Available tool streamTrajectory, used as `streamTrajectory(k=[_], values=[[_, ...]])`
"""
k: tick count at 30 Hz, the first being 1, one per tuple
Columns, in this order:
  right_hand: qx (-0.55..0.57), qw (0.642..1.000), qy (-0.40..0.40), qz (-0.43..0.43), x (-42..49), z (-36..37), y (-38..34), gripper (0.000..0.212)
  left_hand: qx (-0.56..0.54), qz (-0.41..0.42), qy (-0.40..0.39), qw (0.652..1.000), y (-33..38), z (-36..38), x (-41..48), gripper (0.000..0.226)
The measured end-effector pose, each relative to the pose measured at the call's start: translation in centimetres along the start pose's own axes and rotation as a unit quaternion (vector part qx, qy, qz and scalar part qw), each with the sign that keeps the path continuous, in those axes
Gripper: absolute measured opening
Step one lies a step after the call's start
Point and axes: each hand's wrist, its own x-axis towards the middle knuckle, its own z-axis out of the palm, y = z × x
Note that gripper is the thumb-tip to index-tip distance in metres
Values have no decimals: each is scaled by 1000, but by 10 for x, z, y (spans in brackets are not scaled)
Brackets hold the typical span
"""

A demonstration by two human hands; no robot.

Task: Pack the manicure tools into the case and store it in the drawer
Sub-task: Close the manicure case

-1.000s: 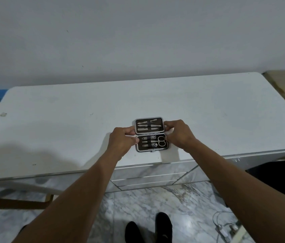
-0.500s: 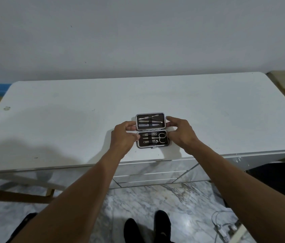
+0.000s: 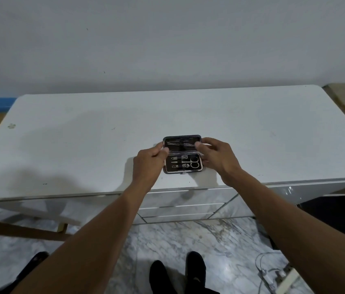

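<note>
A small dark manicure case (image 3: 183,165) with a silver rim lies near the front edge of the white table (image 3: 82,145). Its near half holds scissors, clippers and small metal tools under straps. The far half, the lid (image 3: 181,143), carries several slim tools and is tilted up off the table. My left hand (image 3: 149,164) pinches the lid's left edge. My right hand (image 3: 215,155) pinches its right edge. Below the table front are white drawers (image 3: 184,209), all shut.
A grey wall stands behind the table. A wooden frame (image 3: 19,230) sits low at the left. White cables and a plug (image 3: 273,274) lie on the marble floor at the right. My dark shoes (image 3: 175,272) are below.
The lid half lay flat on the table before; both hands have now lifted it, so it tilts up toward the near half. The view has shifted slightly.
</note>
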Motion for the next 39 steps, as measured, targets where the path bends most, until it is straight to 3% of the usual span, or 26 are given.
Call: streamTrajectory(k=[4, 7, 10, 15, 24, 34, 39], values=[[0, 998, 56, 11, -4, 2, 2, 50, -61, -31, 21, 997, 2, 0, -9, 42], [-46, 997, 56, -21, -11, 1, 9, 33, -56, -21, 7, 998, -3, -1, -20, 25], [-119, 991, 35, -59, -20, 0, 14, 17, -7, 10, -7, 1000, -8, -2, -26, 29], [-179, 980, 24, -81, -20, 2, 18, 33, 86, 59, -3, 995, -11, -1, -27, 38], [-255, 957, 26, -135, -19, 4, 22, 32, 248, 143, 10, 958, -13, 7, -27, 31], [-290, 943, 23, -161, -18, 6, 23, 26, 319, 130, 34, 938, -11, 17, -30, 32], [-296, 939, 14, -173, -28, 0, 23, 35, 336, 128, 33, 933, -7, 17, -45, 45]])
